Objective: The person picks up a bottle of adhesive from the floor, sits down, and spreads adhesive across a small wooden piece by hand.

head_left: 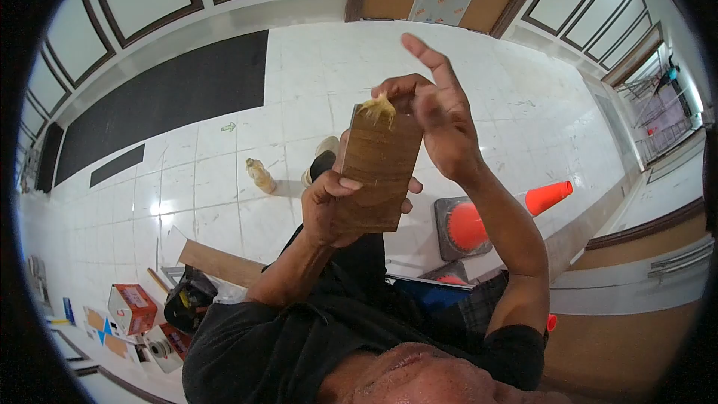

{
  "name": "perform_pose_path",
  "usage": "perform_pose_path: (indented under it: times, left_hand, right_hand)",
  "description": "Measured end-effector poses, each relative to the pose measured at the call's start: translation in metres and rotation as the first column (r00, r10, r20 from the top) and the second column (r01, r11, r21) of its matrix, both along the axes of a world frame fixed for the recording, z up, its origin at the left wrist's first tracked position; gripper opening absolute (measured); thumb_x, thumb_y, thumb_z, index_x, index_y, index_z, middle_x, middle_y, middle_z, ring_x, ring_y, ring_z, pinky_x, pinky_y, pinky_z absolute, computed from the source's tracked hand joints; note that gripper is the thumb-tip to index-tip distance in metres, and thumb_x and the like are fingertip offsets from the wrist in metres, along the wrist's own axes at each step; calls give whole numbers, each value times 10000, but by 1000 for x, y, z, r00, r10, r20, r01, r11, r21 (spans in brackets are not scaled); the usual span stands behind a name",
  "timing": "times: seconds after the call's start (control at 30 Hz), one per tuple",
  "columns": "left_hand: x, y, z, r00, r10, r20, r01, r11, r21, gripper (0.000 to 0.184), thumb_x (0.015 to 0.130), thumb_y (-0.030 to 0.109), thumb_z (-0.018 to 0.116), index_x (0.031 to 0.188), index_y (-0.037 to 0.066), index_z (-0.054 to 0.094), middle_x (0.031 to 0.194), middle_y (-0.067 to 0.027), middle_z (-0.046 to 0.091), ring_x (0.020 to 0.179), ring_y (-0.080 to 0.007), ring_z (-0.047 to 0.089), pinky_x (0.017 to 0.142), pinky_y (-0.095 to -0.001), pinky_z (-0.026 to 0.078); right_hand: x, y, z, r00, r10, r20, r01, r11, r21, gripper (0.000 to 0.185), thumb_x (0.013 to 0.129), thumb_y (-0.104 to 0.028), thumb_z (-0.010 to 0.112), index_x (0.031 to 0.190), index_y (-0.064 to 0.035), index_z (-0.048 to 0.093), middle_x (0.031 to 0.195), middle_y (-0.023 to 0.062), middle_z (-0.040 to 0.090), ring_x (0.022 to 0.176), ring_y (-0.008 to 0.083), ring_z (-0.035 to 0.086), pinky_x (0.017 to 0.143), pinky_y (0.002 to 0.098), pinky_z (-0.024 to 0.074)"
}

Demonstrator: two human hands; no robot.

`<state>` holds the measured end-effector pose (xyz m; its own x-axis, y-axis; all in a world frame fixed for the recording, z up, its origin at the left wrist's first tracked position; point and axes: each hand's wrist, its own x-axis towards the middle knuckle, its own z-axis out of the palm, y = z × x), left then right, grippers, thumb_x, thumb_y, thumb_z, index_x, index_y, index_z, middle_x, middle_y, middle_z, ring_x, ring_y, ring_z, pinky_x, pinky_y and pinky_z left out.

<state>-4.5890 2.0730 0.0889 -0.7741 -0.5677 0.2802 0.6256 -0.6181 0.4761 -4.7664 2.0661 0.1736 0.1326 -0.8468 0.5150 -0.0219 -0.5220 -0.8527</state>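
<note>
My left hand (323, 206) grips a short piece of wooden board (378, 172) with brown grain, its thumb on the face and fingers round the far edge. A sticky yellow paste (379, 110) sits on the board's top end, with streaks down the face. My right hand (451, 123) is at that top end, fingers spread. One bent finger reaches the paste while another points up and away; part of this hand is blurred.
Orange traffic cones (467, 226) stand and lie at the right. A yellowish, bottle-like object (259, 176) is on the white tiled floor (217, 179). At the lower left are a longer plank (221, 263), a black bag (191, 299) and a red box (132, 309).
</note>
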Motion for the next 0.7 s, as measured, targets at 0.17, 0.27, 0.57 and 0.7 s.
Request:
perform_pose_path:
  times: [0.17, 0.27, 0.57, 0.7]
  left_hand:
    - [-4, 8, 3, 998, 48, 48, -47, 999, -19, 858, 732, 221, 583, 1503, 73, 239, 1298, -273, 479, 1095, -403, 631, 841, -481, 585]
    - [-7, 9, 2, 996, 43, 77, -45, 999, 21, 886, 709, 222, 585, 1509, 89, 227, 1300, -266, 481, 1088, -401, 634, 841, -484, 581]
    - [-2, 7, -2, 999, 20, 33, -24, 992, 124, 918, 706, 232, 601, 1520, 89, 204, 1313, -258, 484, 1098, -416, 628, 867, -494, 571]
    - [-3, 8, -5, 999, 47, 22, -48, 999, 9, 884, 731, 204, 586, 1521, 77, 211, 1318, -273, 485, 1091, -432, 635, 872, -518, 571]
  right_hand:
    - [3, 7, 9, 953, -106, -282, 102, 994, -31, 850, 868, -295, 799, 1498, 6, 315, 1408, 138, 444, 1051, 154, 601, 922, 299, 516]
    - [4, 8, 6, 940, -88, -330, 95, 995, 5, 686, 913, -180, 740, 1466, 1, 375, 1197, 117, 590, 1020, 125, 608, 881, 281, 512]
    - [5, 3, 4, 992, 57, 112, -75, 984, 163, 734, 905, -227, 759, 1488, -16, 367, 1267, 148, 574, 1033, 146, 613, 912, 334, 509]
    - [7, 8, 13, 961, -43, -274, 71, 993, 96, 831, 860, -246, 812, 1506, -23, 339, 1327, 182, 521, 1042, 164, 611, 909, 305, 518]
